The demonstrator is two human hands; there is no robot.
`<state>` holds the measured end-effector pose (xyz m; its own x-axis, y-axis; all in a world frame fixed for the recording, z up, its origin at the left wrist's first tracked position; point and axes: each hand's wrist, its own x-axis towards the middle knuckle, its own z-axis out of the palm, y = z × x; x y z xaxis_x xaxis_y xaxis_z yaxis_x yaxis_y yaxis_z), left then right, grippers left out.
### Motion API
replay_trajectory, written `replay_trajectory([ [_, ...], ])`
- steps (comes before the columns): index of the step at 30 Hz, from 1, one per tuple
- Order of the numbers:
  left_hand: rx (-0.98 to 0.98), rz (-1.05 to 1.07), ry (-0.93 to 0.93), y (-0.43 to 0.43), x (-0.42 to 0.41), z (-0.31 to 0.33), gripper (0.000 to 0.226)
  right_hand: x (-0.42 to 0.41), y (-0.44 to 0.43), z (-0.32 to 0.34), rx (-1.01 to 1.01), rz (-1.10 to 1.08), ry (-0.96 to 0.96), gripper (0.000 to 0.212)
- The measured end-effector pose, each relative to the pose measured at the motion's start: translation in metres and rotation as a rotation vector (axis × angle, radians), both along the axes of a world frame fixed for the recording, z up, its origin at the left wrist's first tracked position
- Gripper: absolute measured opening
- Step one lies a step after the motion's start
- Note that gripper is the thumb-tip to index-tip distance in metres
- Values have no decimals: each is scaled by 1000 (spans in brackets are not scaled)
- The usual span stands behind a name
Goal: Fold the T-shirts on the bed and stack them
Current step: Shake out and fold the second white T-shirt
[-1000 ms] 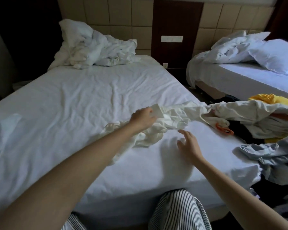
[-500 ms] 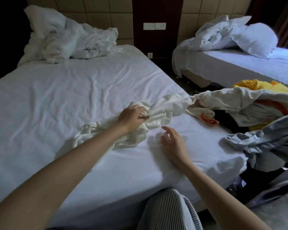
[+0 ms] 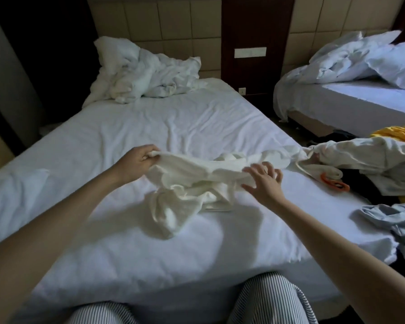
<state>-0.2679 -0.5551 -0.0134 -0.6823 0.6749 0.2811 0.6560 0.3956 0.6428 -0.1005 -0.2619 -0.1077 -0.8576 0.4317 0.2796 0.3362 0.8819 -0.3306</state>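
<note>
A crumpled cream T-shirt lies bunched in the middle of the white bed. My left hand pinches its upper edge and lifts it a little off the sheet. My right hand hovers at the shirt's right side with fingers spread, touching or nearly touching the fabric. A heap of more clothes, white, yellow and pale blue, sits at the bed's right edge.
A rumpled white duvet is piled at the head of the bed. A second bed with bedding stands to the right across a narrow gap. An orange item lies beside the heap. My striped trouser knees touch the bed's near edge.
My left hand has drawn the shirt's edge leftward and raised it. My right hand has lifted off the sheet and opened toward the shirt. The camera view has shifted.
</note>
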Motion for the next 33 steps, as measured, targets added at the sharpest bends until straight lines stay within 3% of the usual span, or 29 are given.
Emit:
replay_trajectory([
  [2, -221, 59, -37, -30, -12, -7, 23, -10, -3, 10, 2, 44, 95, 26],
  [4, -456, 106, -38, -50, -17, -15, 25, -17, -10, 23, -42, 109, 157, 21],
  [5, -540, 116, -13, -52, -15, -17, 37, -19, -16, 32, -57, 140, 158, 20],
  [9, -611, -31, 228, -10, 18, -21, 85, -21, -31, 63, -184, 241, 199, 14],
  [11, -617, -104, 318, 16, 36, -32, 86, -21, -35, 76, -218, 280, 223, 10],
  [15, -460, -70, 279, 28, 45, -47, 42, -13, -35, 93, -204, 315, 179, 10],
  [17, -317, -87, 217, 23, 42, -39, 45, -8, -32, 97, -204, 316, 115, 14],
  [19, -157, -99, 191, 13, 36, -24, 43, -4, -28, 100, -213, 360, 15, 32],
  [21, -28, -46, 192, 4, 31, -7, 30, -2, -23, 99, -86, 419, -112, 55],
  [22, 34, -13, 182, 0, 27, 3, 27, -3, -22, 98, 7, 436, -156, 56],
  [25, 58, 67, 70, -13, 20, 35, 21, 0, -19, 100, 154, 394, -135, 38],
  [29, 73, 50, -109, -26, 24, 66, 21, 3, -28, 104, 101, 394, 96, 32],
  [33, 102, 58, -218, -20, 42, 90, 11, 4, -71, 85, 56, 535, 136, 23],
])
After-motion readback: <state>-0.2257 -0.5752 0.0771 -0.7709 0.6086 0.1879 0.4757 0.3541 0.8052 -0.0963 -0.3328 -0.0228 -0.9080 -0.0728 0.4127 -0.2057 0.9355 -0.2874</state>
